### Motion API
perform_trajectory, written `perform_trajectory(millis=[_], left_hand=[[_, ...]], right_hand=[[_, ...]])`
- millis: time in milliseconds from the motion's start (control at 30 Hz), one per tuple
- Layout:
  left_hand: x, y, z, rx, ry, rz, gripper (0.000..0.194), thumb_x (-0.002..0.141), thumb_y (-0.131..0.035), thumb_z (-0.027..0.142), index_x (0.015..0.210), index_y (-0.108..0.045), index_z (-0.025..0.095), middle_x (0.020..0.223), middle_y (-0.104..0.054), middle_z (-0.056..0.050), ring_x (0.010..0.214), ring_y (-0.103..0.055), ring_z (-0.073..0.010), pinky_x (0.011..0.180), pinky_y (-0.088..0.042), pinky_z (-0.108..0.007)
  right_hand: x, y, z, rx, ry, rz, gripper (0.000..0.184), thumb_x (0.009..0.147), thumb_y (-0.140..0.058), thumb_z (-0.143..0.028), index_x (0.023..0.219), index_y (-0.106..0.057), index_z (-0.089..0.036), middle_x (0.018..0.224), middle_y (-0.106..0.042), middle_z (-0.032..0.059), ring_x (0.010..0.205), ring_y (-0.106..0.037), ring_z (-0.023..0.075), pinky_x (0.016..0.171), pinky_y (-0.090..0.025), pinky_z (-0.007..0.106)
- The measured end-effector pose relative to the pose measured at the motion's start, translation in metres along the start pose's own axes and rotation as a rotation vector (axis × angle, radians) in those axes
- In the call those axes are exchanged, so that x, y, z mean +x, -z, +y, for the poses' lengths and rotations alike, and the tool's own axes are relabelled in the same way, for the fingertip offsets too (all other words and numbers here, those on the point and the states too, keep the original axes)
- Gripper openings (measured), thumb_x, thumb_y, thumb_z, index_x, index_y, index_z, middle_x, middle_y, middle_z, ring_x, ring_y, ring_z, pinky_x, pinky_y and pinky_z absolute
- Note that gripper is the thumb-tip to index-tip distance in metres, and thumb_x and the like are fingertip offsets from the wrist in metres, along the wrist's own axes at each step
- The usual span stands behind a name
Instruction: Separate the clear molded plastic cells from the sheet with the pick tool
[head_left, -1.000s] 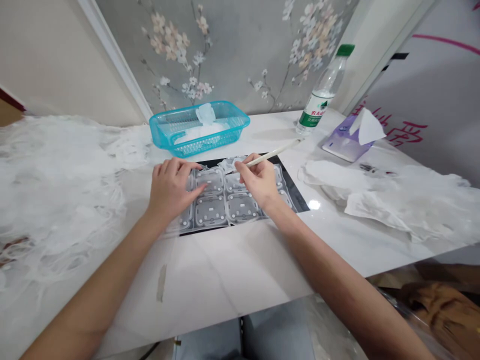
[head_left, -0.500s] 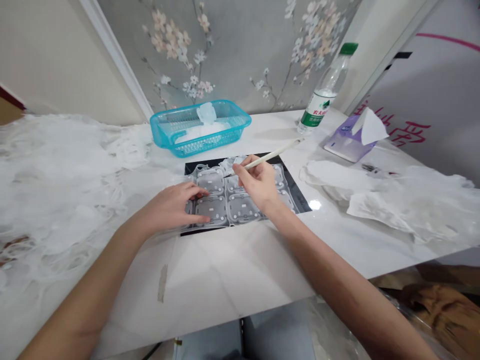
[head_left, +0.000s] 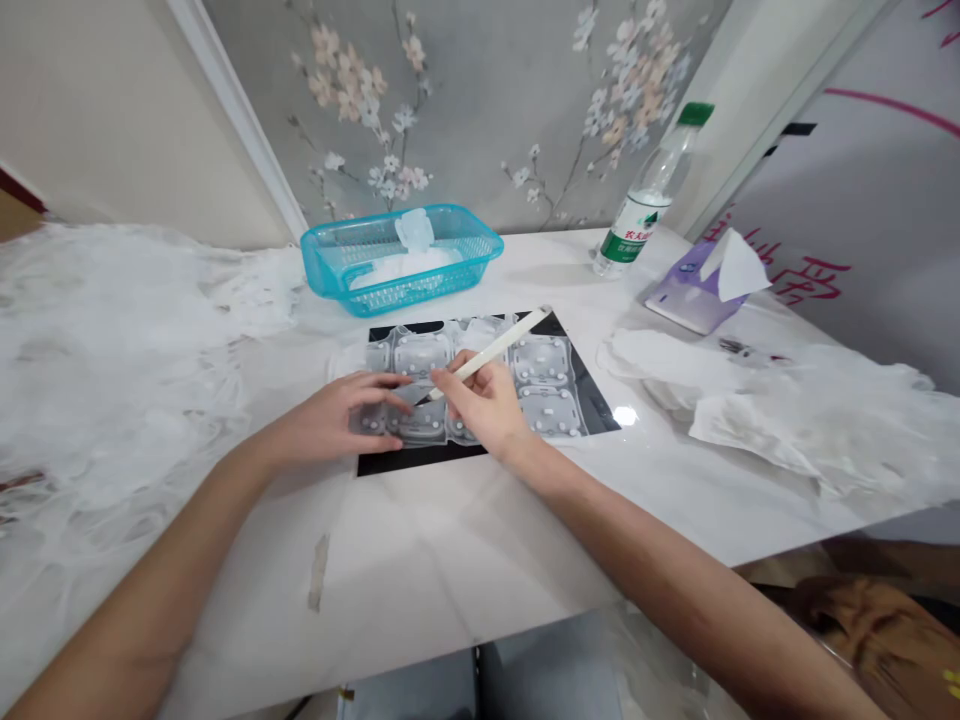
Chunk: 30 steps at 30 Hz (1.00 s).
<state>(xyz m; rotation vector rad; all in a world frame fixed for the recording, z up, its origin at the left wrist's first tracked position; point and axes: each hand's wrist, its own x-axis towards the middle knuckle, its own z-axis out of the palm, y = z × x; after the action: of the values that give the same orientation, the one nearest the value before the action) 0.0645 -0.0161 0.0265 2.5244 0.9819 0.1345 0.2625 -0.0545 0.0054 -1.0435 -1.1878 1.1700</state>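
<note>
At the bottom of the frame, grey-blue cloth (head_left: pixel 420 690) shows under the near edge of a white, faintly veined table (head_left: pixel 420 540); a worn strip of tape (head_left: pixel 318 572) is stuck near that edge, left of centre.

Mid-frame, a glossy black mat (head_left: pixel 596 410) lies under a translucent moulded sheet (head_left: pixel 549 410) of rounded-rectangle cells. The left hand (head_left: pixel 345 415) reaches over the sheet's left part, thumb and fingers spread apart, gripping nothing that shows. The right hand (head_left: pixel 487 405) pinches a slim cream tool (head_left: pixel 499 345), its dark tip down at a cell near the left fingertips.

A heap of filmy white material (head_left: pixel 127 330) covers the table at left; crumpled white sheets (head_left: pixel 795 420) lie at right.

Farther back, upper right of centre, a purple tissue pack (head_left: pixel 682 290) has a white tissue sticking out, and a clear green-capped bottle (head_left: pixel 634 225) stands near it. Upper left of centre, a turquoise basket (head_left: pixel 315 262) holds white pieces (head_left: pixel 405 265), one propped upright. Behind rises a grey wall panel (head_left: pixel 480 120) printed with blossoms.
</note>
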Motion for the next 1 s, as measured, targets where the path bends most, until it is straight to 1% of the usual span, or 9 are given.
perform_trajectory(millis=[67, 167, 233, 300, 400, 600, 767, 900, 1000], left_hand=[[-0.004, 0.000, -0.002, -0.038, 0.024, -0.022, 0.042, 0.072, -0.064, 0.049, 0.109, -0.062, 0.028, 0.139, -0.045, -0.003, 0.122, -0.044, -0.0278, 0.099, -0.038, -0.043], [-0.006, 0.002, -0.001, -0.086, 0.041, -0.018, 0.040, 0.073, -0.064, 0.046, 0.108, -0.063, 0.028, 0.138, -0.046, -0.003, 0.123, -0.044, -0.0266, 0.102, -0.037, -0.042], [-0.007, 0.004, 0.002, -0.127, 0.064, -0.022, 0.031, 0.075, -0.062, 0.045, 0.100, -0.066, 0.027, 0.136, -0.048, -0.002, 0.121, -0.046, -0.0254, 0.101, -0.038, -0.039], [-0.007, 0.006, 0.004, -0.145, 0.083, -0.036, 0.021, 0.077, -0.060, 0.043, 0.087, -0.069, 0.027, 0.133, -0.051, -0.002, 0.119, -0.049, -0.0243, 0.100, -0.039, -0.037], [-0.010, 0.009, 0.007, -0.100, 0.090, -0.062, 0.016, 0.077, -0.060, 0.039, 0.078, -0.071, 0.028, 0.133, -0.052, -0.001, 0.119, -0.049, -0.0244, 0.101, -0.038, -0.036], [-0.013, 0.009, 0.010, -0.080, 0.119, -0.126, 0.019, 0.078, -0.056, 0.040, 0.080, -0.072, 0.029, 0.142, -0.041, 0.002, 0.122, -0.047, -0.0256, 0.101, -0.037, -0.038], [-0.012, 0.008, 0.010, -0.097, 0.121, -0.135, 0.021, 0.078, -0.056, 0.041, 0.080, -0.072, 0.028, 0.142, -0.042, 0.000, 0.131, -0.037, -0.0251, 0.104, -0.034, -0.037], [-0.011, 0.008, 0.012, -0.061, 0.113, -0.162, 0.025, 0.080, -0.054, 0.045, 0.086, -0.071, 0.028, 0.143, -0.040, -0.001, 0.133, -0.034, -0.0242, 0.107, -0.028, -0.041], [-0.012, 0.010, 0.013, -0.012, 0.139, -0.207, 0.029, 0.081, -0.051, 0.051, 0.087, -0.071, 0.031, 0.145, -0.037, 0.002, 0.135, -0.030, -0.0267, 0.109, -0.017, -0.050]], right_hand=[[-0.002, 0.000, 0.003, -0.120, 0.083, -0.061, 0.028, 0.075, -0.058, -0.037, 0.060, -0.041, -0.019, 0.044, -0.037, -0.0082, 0.039, -0.035, 0.0056, 0.040, -0.025, 0.020], [-0.006, 0.000, 0.004, -0.298, 0.203, -0.209, 0.028, 0.078, -0.054, -0.035, 0.060, -0.041, -0.019, 0.046, -0.036, -0.0077, 0.041, -0.033, 0.0051, 0.042, -0.024, 0.020], [-0.009, 0.000, 0.004, -0.372, 0.249, -0.268, 0.028, 0.080, -0.052, -0.035, 0.060, -0.041, -0.019, 0.047, -0.036, -0.0074, 0.041, -0.034, 0.0053, 0.043, -0.024, 0.020], [-0.010, 0.001, 0.002, -0.413, 0.272, -0.285, 0.027, 0.081, -0.051, -0.033, 0.061, -0.041, -0.019, 0.047, -0.036, -0.0072, 0.042, -0.034, 0.0056, 0.045, -0.025, 0.020], [-0.010, 0.002, 0.001, -0.447, 0.277, -0.312, 0.025, 0.081, -0.050, -0.030, 0.061, -0.039, -0.019, 0.048, -0.036, -0.0070, 0.043, -0.034, 0.0061, 0.046, -0.026, 0.021], [-0.009, 0.001, 0.000, -0.517, 0.241, -0.401, 0.024, 0.081, -0.049, -0.029, 0.063, -0.037, -0.020, 0.049, -0.038, -0.0067, 0.043, -0.033, 0.0065, 0.048, -0.027, 0.021], [-0.008, 0.002, -0.002, -0.565, 0.257, -0.449, 0.026, 0.083, -0.049, -0.027, 0.062, -0.036, -0.020, 0.049, -0.036, -0.0066, 0.045, -0.033, 0.0070, 0.049, -0.027, 0.022], [-0.002, 0.008, -0.009, -0.572, 0.322, -0.633, 0.026, 0.085, -0.050, -0.025, 0.062, -0.041, -0.018, 0.053, -0.037, -0.0054, 0.051, -0.034, 0.0079, 0.053, -0.027, 0.022], [0.000, 0.013, -0.016, -0.553, 0.270, -0.726, 0.022, 0.087, -0.049, -0.026, 0.067, -0.046, -0.018, 0.056, -0.038, -0.0056, 0.053, -0.035, 0.0079, 0.053, -0.027, 0.022]])
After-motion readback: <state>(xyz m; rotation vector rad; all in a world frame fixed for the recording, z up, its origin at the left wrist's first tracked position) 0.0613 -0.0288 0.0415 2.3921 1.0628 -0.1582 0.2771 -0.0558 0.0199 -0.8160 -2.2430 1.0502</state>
